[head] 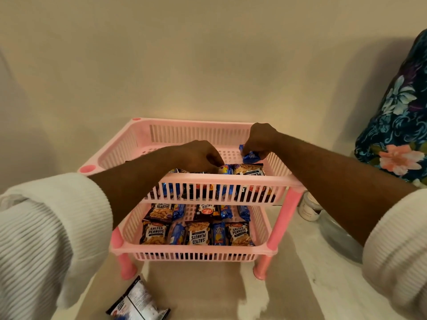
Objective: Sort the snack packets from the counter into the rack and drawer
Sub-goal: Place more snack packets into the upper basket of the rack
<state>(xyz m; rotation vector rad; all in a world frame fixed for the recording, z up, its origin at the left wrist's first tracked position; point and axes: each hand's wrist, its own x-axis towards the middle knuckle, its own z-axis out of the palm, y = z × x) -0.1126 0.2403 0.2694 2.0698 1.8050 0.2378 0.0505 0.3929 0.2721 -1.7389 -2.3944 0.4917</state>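
**Both hands in the top tier of the pink rack**

A pink plastic rack (221, 181) with 2 slatted tiers stands on a pale surface (307, 280) against a plain wall. Both hands reach over the rack's front rail into the top tier.

The left hand (198, 157) is curled, its fingertips pinched on the edge of a small blue packet (226, 169) that stands just behind the front rail of the rack. The right hand (260, 140) is at the rack's back right corner, fingers closed around another blue packet (250, 156), held just above the tier floor; whether it touches the floor cannot be told. Both forearms are bare, with white ribbed sleeves (39, 229) pushed up.

In the rack's top tier, a salted peanuts packet (249, 170) leans behind the front rail, just right of the left hand's packet, and more packets show through the slats. The rack's lower tier holds 2 rows of packets: salted peanuts bags (153, 232) alternating with narrow blue packets (176, 233).

In front of the rack, on the surface by its front left leg, lies 1 dark packet (136, 301) with its printed white back panel up. To the right of the rack stands a small white jar (309, 207), and beyond it a floral cloth (397, 125).
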